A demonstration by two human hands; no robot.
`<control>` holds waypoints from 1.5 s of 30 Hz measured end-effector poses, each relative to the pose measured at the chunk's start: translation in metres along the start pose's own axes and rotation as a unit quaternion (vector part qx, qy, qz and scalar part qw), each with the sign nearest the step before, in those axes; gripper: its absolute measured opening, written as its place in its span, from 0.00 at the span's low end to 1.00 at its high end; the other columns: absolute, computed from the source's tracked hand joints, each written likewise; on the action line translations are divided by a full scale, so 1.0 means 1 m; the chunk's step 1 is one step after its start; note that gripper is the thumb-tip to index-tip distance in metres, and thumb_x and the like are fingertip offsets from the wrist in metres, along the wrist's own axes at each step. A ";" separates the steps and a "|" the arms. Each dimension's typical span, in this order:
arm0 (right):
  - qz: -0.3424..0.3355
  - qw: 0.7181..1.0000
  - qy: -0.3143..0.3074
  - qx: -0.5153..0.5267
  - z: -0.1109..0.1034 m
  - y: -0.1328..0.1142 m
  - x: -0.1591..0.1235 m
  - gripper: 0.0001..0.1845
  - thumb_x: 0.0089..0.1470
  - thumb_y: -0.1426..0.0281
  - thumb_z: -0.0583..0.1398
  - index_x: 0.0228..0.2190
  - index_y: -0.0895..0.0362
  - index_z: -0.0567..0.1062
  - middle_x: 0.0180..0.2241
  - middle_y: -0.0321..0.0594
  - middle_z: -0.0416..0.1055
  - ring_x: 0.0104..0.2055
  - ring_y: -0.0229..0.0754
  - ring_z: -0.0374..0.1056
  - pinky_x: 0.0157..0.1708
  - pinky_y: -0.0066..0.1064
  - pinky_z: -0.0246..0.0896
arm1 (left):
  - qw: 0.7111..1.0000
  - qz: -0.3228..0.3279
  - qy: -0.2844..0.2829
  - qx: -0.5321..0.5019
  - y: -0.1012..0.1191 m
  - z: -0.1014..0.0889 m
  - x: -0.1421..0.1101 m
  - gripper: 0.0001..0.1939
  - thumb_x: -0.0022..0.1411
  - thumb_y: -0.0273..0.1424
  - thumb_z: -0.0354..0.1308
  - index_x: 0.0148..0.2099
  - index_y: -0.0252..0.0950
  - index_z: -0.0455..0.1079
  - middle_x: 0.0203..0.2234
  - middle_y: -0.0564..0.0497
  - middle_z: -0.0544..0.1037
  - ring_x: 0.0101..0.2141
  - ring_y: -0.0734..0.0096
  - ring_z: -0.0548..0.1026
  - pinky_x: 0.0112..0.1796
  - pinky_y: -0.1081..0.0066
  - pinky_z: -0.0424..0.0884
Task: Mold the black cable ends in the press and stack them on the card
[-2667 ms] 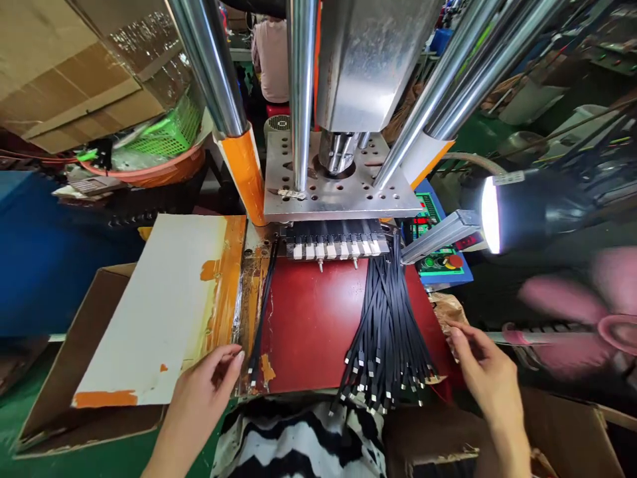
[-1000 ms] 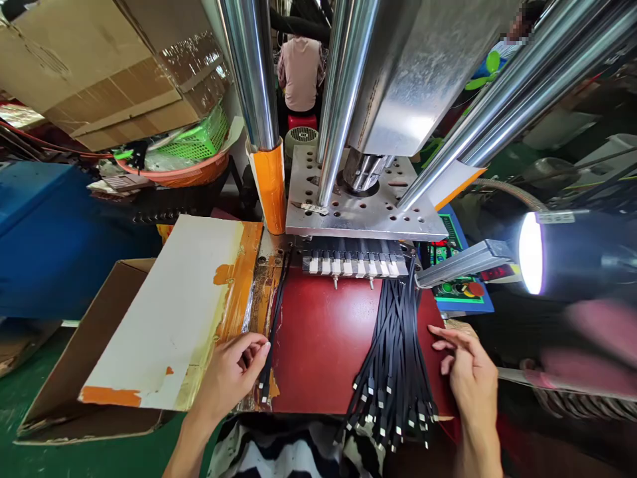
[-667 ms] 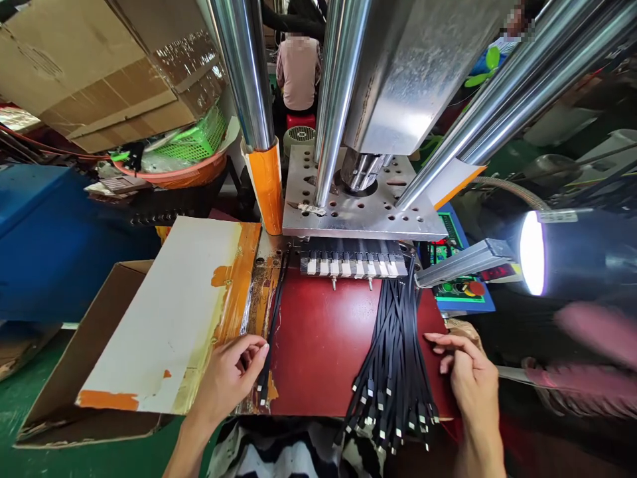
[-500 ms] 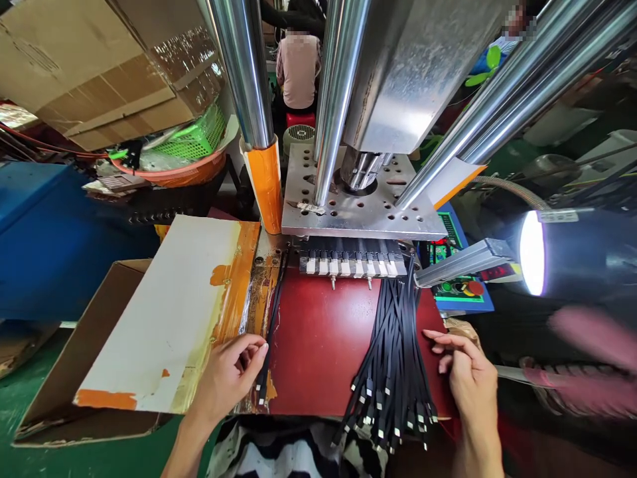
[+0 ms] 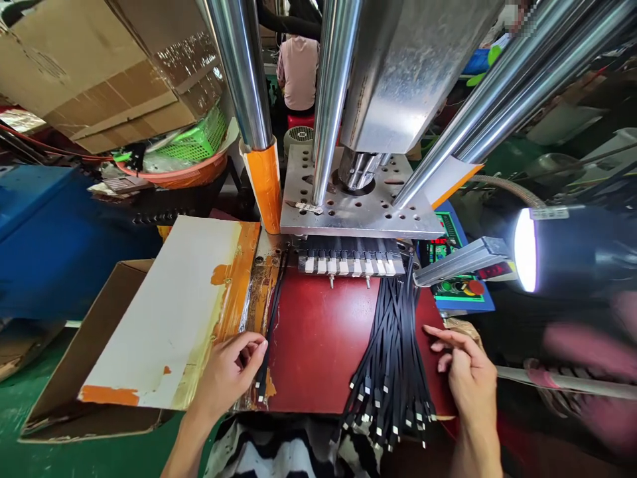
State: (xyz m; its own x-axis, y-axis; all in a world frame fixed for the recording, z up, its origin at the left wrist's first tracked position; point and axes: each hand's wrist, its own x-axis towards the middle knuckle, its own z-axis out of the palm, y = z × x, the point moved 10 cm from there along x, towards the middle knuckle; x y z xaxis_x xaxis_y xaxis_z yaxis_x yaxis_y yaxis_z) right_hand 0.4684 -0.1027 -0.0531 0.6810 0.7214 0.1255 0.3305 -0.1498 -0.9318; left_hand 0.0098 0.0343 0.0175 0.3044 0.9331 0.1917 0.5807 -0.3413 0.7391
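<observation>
My left hand (image 5: 231, 372) rests on the table's left side, thumb and forefinger curled together in a pinch. Its fingertips are against or right beside a few flat black cables (image 5: 273, 312) with metal plug ends; whether they grip one is hidden. My right hand (image 5: 468, 372) is at the table's right edge, forefinger stretched out and the others loosely bent, holding nothing. Between the hands, nearer the right, a thick bundle of black cables (image 5: 395, 345) fans toward me over the front edge. Behind, a mould (image 5: 353, 264) with a row of white pieces sits beneath the press plate (image 5: 358, 222).
A white board (image 5: 164, 312) with orange tape lies over a cardboard box (image 5: 54, 411) on the left. Steel columns (image 5: 249, 73) rise around the press. To the right are a control panel (image 5: 460, 289) and a lit lamp (image 5: 527, 249). A person (image 5: 298, 73) sits far behind.
Both hands and the cables stay put. The view has shifted very slightly, and a pink blur at the far right has moved.
</observation>
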 end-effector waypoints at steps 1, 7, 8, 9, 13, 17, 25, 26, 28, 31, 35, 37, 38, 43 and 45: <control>-0.002 1.000 -0.003 0.000 0.000 0.000 0.000 0.20 0.56 0.68 0.54 0.41 0.57 0.84 0.36 0.42 0.81 0.23 0.35 0.64 0.23 0.28 0.62 | 1.000 -0.001 -0.001 -0.001 -0.001 0.000 0.000 0.12 0.71 0.39 0.59 0.38 0.40 0.79 0.23 0.56 0.81 0.23 0.73 0.78 0.26 0.77 0.74; -0.019 1.000 -0.014 0.016 0.002 0.001 0.000 0.22 0.57 0.70 0.54 0.44 0.57 0.85 0.40 0.45 0.82 0.26 0.37 0.67 0.23 0.29 0.61 | 1.000 -0.005 -0.001 -0.005 -0.003 0.001 0.000 0.12 0.71 0.39 0.59 0.38 0.40 0.79 0.24 0.56 0.82 0.23 0.73 0.79 0.25 0.78 0.73; -0.020 1.000 -0.014 0.017 0.002 0.002 0.000 0.22 0.57 0.70 0.54 0.45 0.57 0.84 0.41 0.45 0.83 0.26 0.37 0.68 0.22 0.28 0.62 | 1.000 -0.006 -0.002 -0.005 -0.003 0.001 0.000 0.12 0.71 0.40 0.59 0.38 0.40 0.79 0.24 0.56 0.82 0.23 0.73 0.79 0.25 0.78 0.73; -0.020 1.000 -0.015 0.017 0.002 0.002 0.000 0.22 0.57 0.70 0.54 0.45 0.57 0.84 0.41 0.46 0.83 0.27 0.38 0.69 0.23 0.28 0.62 | 1.000 -0.006 -0.002 -0.005 -0.003 0.001 0.000 0.12 0.71 0.40 0.59 0.38 0.40 0.79 0.24 0.56 0.82 0.23 0.73 0.79 0.25 0.78 0.73; -0.021 1.000 -0.011 0.018 0.002 -0.001 0.000 0.22 0.56 0.70 0.54 0.45 0.58 0.84 0.42 0.46 0.83 0.27 0.37 0.69 0.22 0.28 0.63 | 1.000 -0.007 -0.002 -0.004 -0.001 0.000 0.001 0.12 0.70 0.40 0.59 0.38 0.40 0.79 0.24 0.56 0.82 0.23 0.72 0.80 0.26 0.77 0.74; -0.018 1.000 -0.004 0.017 0.001 -0.005 -0.001 0.22 0.55 0.70 0.54 0.45 0.57 0.85 0.41 0.45 0.83 0.23 0.35 0.65 0.22 0.28 0.63 | 1.000 0.000 -0.005 0.008 0.002 0.000 0.002 0.12 0.71 0.39 0.58 0.37 0.40 0.78 0.23 0.56 0.82 0.23 0.72 0.79 0.28 0.76 0.75; -0.014 0.999 0.003 0.034 0.001 -0.004 -0.002 0.23 0.55 0.71 0.55 0.46 0.57 0.85 0.43 0.47 0.84 0.25 0.36 0.69 0.21 0.27 0.63 | 1.000 -0.010 -0.009 0.009 -0.005 0.003 0.000 0.12 0.71 0.40 0.59 0.39 0.41 0.79 0.23 0.56 0.82 0.23 0.72 0.79 0.26 0.77 0.74; -0.015 0.999 0.002 0.032 0.001 -0.005 -0.002 0.23 0.54 0.71 0.55 0.46 0.57 0.85 0.43 0.48 0.84 0.25 0.36 0.68 0.21 0.27 0.63 | 1.000 -0.012 -0.010 0.007 -0.006 0.003 0.000 0.12 0.71 0.41 0.59 0.39 0.41 0.79 0.23 0.56 0.82 0.23 0.72 0.79 0.25 0.77 0.73; -0.018 0.999 0.004 0.029 0.001 -0.006 -0.001 0.23 0.54 0.70 0.55 0.46 0.58 0.85 0.42 0.48 0.85 0.24 0.36 0.67 0.21 0.27 0.63 | 1.000 -0.012 -0.011 0.006 -0.007 0.003 -0.001 0.12 0.71 0.41 0.59 0.39 0.41 0.79 0.23 0.56 0.82 0.23 0.72 0.79 0.26 0.77 0.74; -0.024 0.999 0.011 0.037 0.000 -0.009 0.000 0.24 0.53 0.70 0.55 0.46 0.58 0.84 0.43 0.49 0.85 0.24 0.36 0.68 0.20 0.27 0.64 | 1.000 -0.012 -0.013 0.005 -0.007 0.003 -0.001 0.13 0.71 0.41 0.59 0.39 0.41 0.79 0.24 0.56 0.83 0.23 0.71 0.79 0.26 0.76 0.74; -0.028 0.999 0.009 0.045 0.002 -0.013 0.000 0.24 0.53 0.70 0.55 0.47 0.58 0.83 0.43 0.50 0.85 0.26 0.38 0.70 0.20 0.28 0.65 | 1.000 -0.018 -0.010 0.008 -0.005 0.002 0.001 0.13 0.70 0.42 0.58 0.39 0.41 0.79 0.24 0.55 0.82 0.22 0.71 0.79 0.25 0.76 0.74; -0.026 0.999 0.009 0.041 0.002 -0.014 -0.001 0.24 0.53 0.70 0.55 0.48 0.58 0.83 0.43 0.50 0.85 0.25 0.38 0.69 0.21 0.28 0.65 | 1.000 -0.017 -0.009 0.009 -0.003 0.002 0.002 0.13 0.70 0.42 0.59 0.38 0.41 0.79 0.24 0.55 0.82 0.23 0.71 0.79 0.25 0.76 0.73; -0.024 0.999 0.010 0.038 0.001 -0.014 -0.001 0.24 0.53 0.71 0.55 0.48 0.58 0.83 0.43 0.50 0.85 0.25 0.38 0.69 0.21 0.28 0.65 | 1.000 -0.016 -0.009 0.010 -0.003 0.002 0.002 0.13 0.70 0.42 0.59 0.38 0.41 0.79 0.24 0.55 0.82 0.23 0.71 0.79 0.24 0.76 0.73; -0.018 0.999 0.016 0.032 0.001 -0.012 -0.003 0.25 0.54 0.71 0.55 0.50 0.58 0.83 0.45 0.50 0.85 0.28 0.39 0.70 0.23 0.28 0.65 | 1.000 -0.007 -0.009 0.009 0.000 0.002 0.002 0.12 0.70 0.40 0.59 0.38 0.40 0.79 0.23 0.56 0.82 0.23 0.72 0.79 0.24 0.77 0.73; -0.016 0.999 0.016 0.033 0.001 -0.011 -0.003 0.25 0.54 0.71 0.55 0.50 0.58 0.83 0.45 0.50 0.84 0.28 0.38 0.70 0.23 0.29 0.65 | 1.000 -0.004 -0.009 0.007 0.000 0.002 0.002 0.12 0.71 0.39 0.59 0.38 0.40 0.78 0.23 0.56 0.82 0.22 0.73 0.79 0.24 0.78 0.73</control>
State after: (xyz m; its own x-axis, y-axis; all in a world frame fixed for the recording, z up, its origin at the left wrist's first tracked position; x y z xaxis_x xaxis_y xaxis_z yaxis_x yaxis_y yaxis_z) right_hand 0.4623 -0.1024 -0.0435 0.6919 0.7029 0.1651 0.3097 -0.0823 -0.9473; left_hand 0.0119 0.0362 0.0167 0.3134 0.9336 0.1734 0.5937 -0.3352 0.7315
